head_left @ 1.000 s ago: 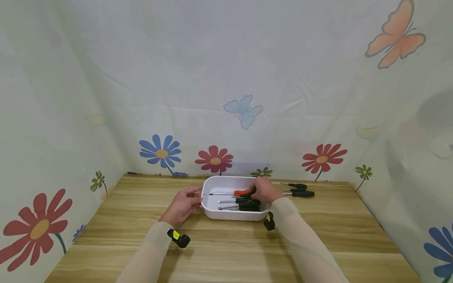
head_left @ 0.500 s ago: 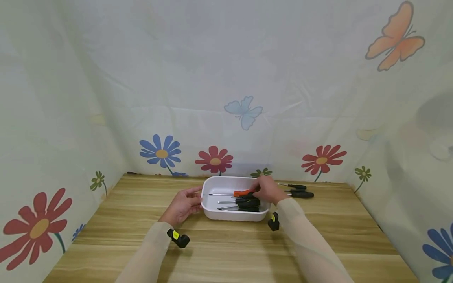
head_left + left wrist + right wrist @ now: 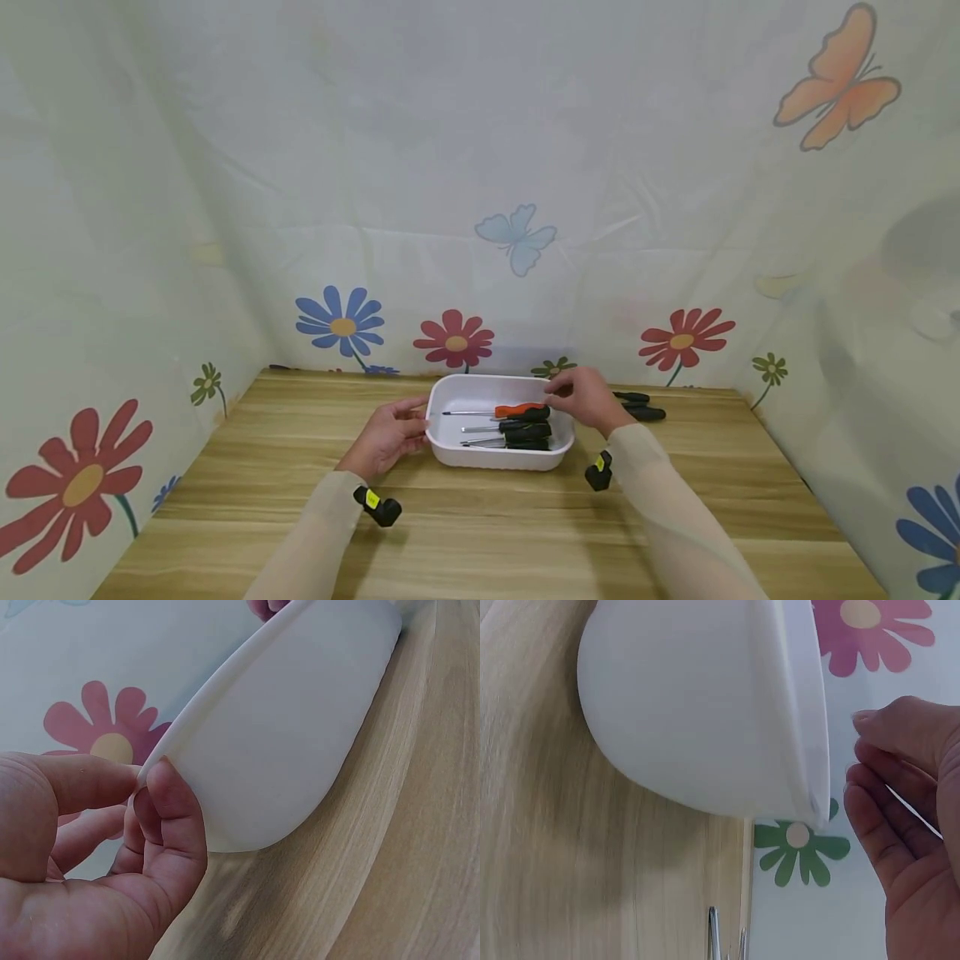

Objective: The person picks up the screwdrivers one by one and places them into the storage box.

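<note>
A white plastic box (image 3: 487, 457) sits on the wooden table with several screwdrivers inside. One is an orange-and-black screwdriver (image 3: 517, 411); nearer the front lie black-handled screwdrivers (image 3: 528, 431). My left hand (image 3: 386, 437) pinches the box's left rim between thumb and fingers, as the left wrist view (image 3: 105, 847) shows close up. Over the box's right rim hovers my right hand (image 3: 588, 400), holding nothing. In the right wrist view, that hand (image 3: 915, 802) has its fingers loosely bent, apart from the rim.
To the right of the box, partly behind my right hand, lie black-handled screwdrivers (image 3: 645, 412) on the wooden table (image 3: 480, 533). A flower-printed curtain (image 3: 390, 167) closes off the back and both sides.
My right hand has let go of the orange-and-black screwdriver in the box and moved up and right to the rim. The left hand keeps its place.
</note>
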The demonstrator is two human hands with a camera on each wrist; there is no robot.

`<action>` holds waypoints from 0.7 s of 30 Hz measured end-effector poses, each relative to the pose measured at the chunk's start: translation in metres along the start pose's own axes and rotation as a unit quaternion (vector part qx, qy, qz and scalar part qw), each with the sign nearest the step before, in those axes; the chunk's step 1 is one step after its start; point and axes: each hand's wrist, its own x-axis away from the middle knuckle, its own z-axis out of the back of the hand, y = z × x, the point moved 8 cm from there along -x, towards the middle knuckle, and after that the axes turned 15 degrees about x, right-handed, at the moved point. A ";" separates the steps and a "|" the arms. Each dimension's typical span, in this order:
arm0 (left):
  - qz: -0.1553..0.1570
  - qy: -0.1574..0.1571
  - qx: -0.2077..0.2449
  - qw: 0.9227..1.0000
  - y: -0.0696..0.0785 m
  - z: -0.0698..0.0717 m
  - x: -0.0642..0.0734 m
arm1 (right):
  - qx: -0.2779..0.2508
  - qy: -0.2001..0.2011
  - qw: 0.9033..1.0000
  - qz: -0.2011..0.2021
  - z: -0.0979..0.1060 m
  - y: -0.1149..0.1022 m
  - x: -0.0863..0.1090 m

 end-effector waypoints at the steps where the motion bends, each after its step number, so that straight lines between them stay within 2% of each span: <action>1: 0.000 0.000 0.000 1.000 0.000 0.000 0.000 | -0.002 0.004 1.000 -0.001 0.002 0.002 0.001; 10: 0.002 0.002 0.001 1.000 -0.001 0.001 0.000 | -0.061 0.009 0.998 -0.025 0.014 0.020 0.015; 16: 0.006 0.003 0.002 1.000 -0.001 0.001 0.000 | -0.095 0.018 0.995 -0.022 0.025 0.036 0.025; 21: 0.010 0.003 0.007 1.000 -0.002 0.000 -0.001 | -0.112 0.043 0.993 -0.013 0.037 0.057 0.031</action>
